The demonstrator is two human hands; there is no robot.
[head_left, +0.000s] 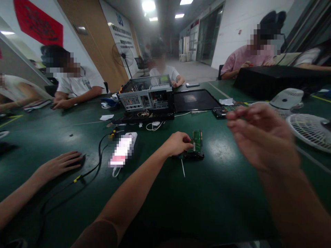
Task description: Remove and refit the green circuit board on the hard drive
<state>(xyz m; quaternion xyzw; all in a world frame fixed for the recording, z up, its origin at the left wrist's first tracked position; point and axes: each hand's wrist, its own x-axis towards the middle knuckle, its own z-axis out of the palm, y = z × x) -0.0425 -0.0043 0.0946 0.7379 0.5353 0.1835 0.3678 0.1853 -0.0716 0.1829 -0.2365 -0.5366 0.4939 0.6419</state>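
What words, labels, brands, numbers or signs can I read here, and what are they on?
None is clearly legible.
Red banner: dark characters, too blurred.
Wall sign: a logo and lines of lettering, too blurred.
Phone: screen pixelated, unreadable.
Green circuit board at the left hand: any markings too small.

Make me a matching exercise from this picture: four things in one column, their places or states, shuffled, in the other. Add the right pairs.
Things
1. The wearer's left hand
2. The wearer's right hand
3. Thin pale rod
4. Computer case

Places or states
A. Raised above the green table
B. Standing across the table, with a dark flat panel beside it
C. Holding the green circuit board
D. Lying on the table, on the camera's side of the circuit board

Right pairs
1-C; 2-A; 3-D; 4-B
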